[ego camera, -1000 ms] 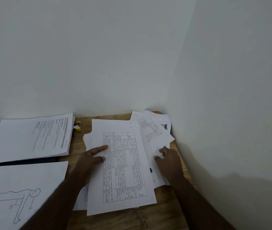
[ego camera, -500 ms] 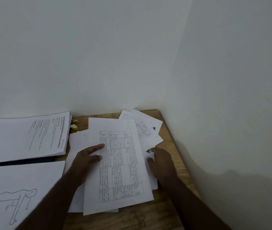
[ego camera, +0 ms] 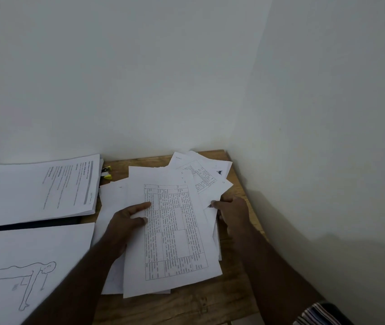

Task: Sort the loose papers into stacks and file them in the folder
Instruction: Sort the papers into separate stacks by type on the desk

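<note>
The left hand (ego camera: 125, 219) presses flat fingers on the table sheet (ego camera: 170, 231); the right hand (ego camera: 232, 211) curls onto skewed papers (ego camera: 206, 181) at two o'clock; tugging could scatter them off the worktop (ego camera: 186, 306).

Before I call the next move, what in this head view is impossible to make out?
- Table sheet: print too small.
- Pile beneath: hidden by it and the left hand.
- Right hand fingertips: tucked under the fanned sheets.
- Drawing sheet: cut off by the left edge.
- Yellow object: partly hidden by the stack.
</note>
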